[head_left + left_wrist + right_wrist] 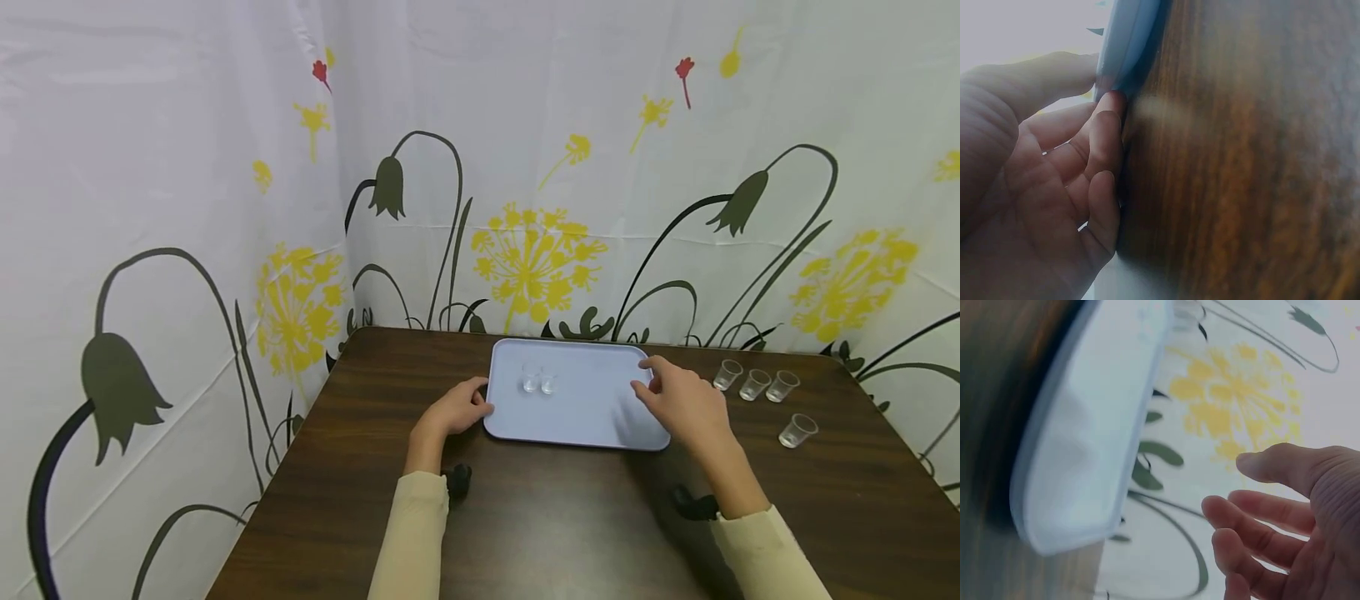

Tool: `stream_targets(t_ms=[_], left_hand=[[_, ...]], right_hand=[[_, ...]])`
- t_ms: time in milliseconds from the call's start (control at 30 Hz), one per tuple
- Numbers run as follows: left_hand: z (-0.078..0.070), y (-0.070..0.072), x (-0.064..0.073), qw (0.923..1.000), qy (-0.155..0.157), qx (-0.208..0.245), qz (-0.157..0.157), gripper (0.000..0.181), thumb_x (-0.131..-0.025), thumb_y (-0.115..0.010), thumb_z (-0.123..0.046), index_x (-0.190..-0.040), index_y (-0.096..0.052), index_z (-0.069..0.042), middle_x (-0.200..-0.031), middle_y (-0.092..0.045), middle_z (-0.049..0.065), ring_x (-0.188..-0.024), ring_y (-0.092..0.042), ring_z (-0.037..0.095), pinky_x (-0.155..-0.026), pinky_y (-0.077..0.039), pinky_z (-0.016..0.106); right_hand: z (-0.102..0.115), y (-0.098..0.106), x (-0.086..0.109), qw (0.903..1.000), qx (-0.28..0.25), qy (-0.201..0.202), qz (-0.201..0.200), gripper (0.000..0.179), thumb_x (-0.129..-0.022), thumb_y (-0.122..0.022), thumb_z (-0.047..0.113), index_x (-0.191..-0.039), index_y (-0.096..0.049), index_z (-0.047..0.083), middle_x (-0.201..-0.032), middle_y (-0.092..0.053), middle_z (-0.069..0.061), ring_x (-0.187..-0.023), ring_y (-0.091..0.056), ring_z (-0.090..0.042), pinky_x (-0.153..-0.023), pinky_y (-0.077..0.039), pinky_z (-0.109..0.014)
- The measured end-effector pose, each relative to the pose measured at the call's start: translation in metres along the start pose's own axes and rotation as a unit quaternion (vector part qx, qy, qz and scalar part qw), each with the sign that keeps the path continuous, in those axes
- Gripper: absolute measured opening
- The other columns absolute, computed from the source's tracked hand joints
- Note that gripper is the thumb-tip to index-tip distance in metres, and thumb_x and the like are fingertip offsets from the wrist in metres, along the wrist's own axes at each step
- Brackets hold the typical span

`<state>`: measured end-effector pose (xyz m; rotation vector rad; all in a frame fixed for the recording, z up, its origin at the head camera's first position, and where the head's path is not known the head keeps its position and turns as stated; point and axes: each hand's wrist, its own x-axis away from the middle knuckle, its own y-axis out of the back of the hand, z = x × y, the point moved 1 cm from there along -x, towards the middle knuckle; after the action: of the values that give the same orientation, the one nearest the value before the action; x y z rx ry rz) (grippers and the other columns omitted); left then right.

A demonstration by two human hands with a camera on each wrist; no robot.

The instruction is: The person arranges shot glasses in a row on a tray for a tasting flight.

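Observation:
A pale blue tray (592,408) lies on the dark wooden table, with two small clear cups (531,381) side by side on its left half. At the tray's left edge, my left hand (454,408) pinches the rim; in the left wrist view the thumb (1060,78) lies on the rim and the fingertips are beneath it. My right hand (686,404) is over the tray's right edge, thumb and fingers apart, holding nothing. In the right wrist view, the fingers (1254,537) are relaxed and spaced away from the tray's corner.
Right of the tray stand several more clear cups: three in a loose group (754,384) and one nearer (798,430). A white curtain (525,100) printed with flowers hangs behind the table (540,517) and along its left side.

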<state>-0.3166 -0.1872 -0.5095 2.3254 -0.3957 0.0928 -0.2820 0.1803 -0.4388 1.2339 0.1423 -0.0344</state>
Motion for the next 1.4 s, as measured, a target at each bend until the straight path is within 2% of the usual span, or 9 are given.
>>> stream_targets(t_ms=[233, 433, 600, 700, 967, 1200, 1400], left_hand=[[0.001, 0.001, 0.001, 1.0, 0.001, 0.002, 0.0, 0.059, -0.104, -0.066, -0.019, -0.158, -0.05, -0.003, -0.094, -0.059, 0.003, -0.08, -0.053, 0.015, -0.075, -0.041, 0.03], [0.001, 0.001, 0.002, 1.0, 0.002, 0.005, -0.003, 0.059, -0.104, -0.066, -0.019, -0.158, -0.049, -0.002, -0.094, -0.059, 0.003, -0.079, -0.052, 0.015, -0.073, -0.041, 0.03], [-0.001, 0.002, 0.002, 1.0, 0.003, 0.005, -0.003, 0.059, -0.104, -0.066, -0.019, -0.158, -0.049, -0.002, -0.094, -0.06, 0.003, -0.079, -0.052, 0.016, -0.073, -0.042, 0.03], [-0.003, 0.003, 0.002, 1.0, 0.003, 0.005, -0.002, 0.059, -0.105, -0.066, -0.019, -0.158, -0.049, -0.002, -0.095, -0.06, 0.004, -0.08, -0.053, 0.016, -0.074, -0.042, 0.031], [-0.002, 0.003, 0.002, 1.0, 0.002, 0.007, -0.002, 0.059, -0.105, -0.066, -0.019, -0.158, -0.049, -0.001, -0.096, -0.06, 0.004, -0.082, -0.054, 0.016, -0.076, -0.042, 0.031], [-0.002, 0.003, 0.001, 1.0, -0.002, 0.009, -0.001, 0.058, -0.105, -0.066, -0.018, -0.158, -0.049, 0.0, -0.094, -0.059, 0.003, -0.079, -0.052, 0.016, -0.074, -0.042, 0.031], [-0.002, 0.003, 0.002, 0.9999, 0.0, 0.011, 0.003, 0.058, -0.105, -0.066, -0.019, -0.158, -0.049, -0.001, -0.093, -0.059, 0.003, -0.079, -0.052, 0.016, -0.073, -0.042, 0.03]], right_hand=[[-0.038, 0.026, 0.008, 0.9995, -0.005, -0.031, -0.005, 0.048, -0.105, -0.065, 0.045, -0.141, -0.065, 0.013, -0.114, -0.08, -0.014, -0.085, -0.073, -0.034, -0.061, -0.049, -0.048], [-0.078, 0.054, 0.012, 0.9957, -0.01, -0.087, 0.03, 0.064, -0.107, -0.057, 0.054, -0.153, -0.054, 0.009, -0.128, -0.072, -0.025, -0.094, -0.07, -0.047, -0.066, -0.048, -0.059], [-0.114, 0.073, 0.024, 0.9875, -0.001, -0.142, 0.068, 0.081, -0.106, -0.051, 0.065, -0.159, -0.041, 0.005, -0.141, -0.057, -0.039, -0.107, -0.061, -0.062, -0.075, -0.045, -0.069], [-0.131, 0.08, 0.031, 0.982, 0.006, -0.169, 0.085, 0.088, -0.106, -0.049, 0.067, -0.162, -0.034, 0.002, -0.146, -0.048, -0.044, -0.114, -0.056, -0.065, -0.08, -0.044, -0.072], [-0.161, 0.074, 0.028, 0.9589, 0.012, -0.261, 0.111, 0.087, -0.107, -0.055, 0.057, -0.165, -0.025, 0.0, -0.158, -0.032, -0.045, -0.132, -0.042, -0.071, -0.099, -0.04, -0.079], [-0.182, 0.061, 0.027, 0.9519, 0.012, -0.275, 0.136, 0.094, -0.104, -0.055, 0.061, -0.164, -0.021, -0.003, -0.156, -0.03, -0.046, -0.134, -0.041, -0.07, -0.102, -0.037, -0.078], [-0.187, 0.056, 0.027, 0.9457, 0.012, -0.294, 0.138, 0.087, -0.106, -0.056, 0.055, -0.163, -0.025, -0.003, -0.153, -0.036, -0.045, -0.133, -0.043, -0.068, -0.103, -0.038, -0.077]])
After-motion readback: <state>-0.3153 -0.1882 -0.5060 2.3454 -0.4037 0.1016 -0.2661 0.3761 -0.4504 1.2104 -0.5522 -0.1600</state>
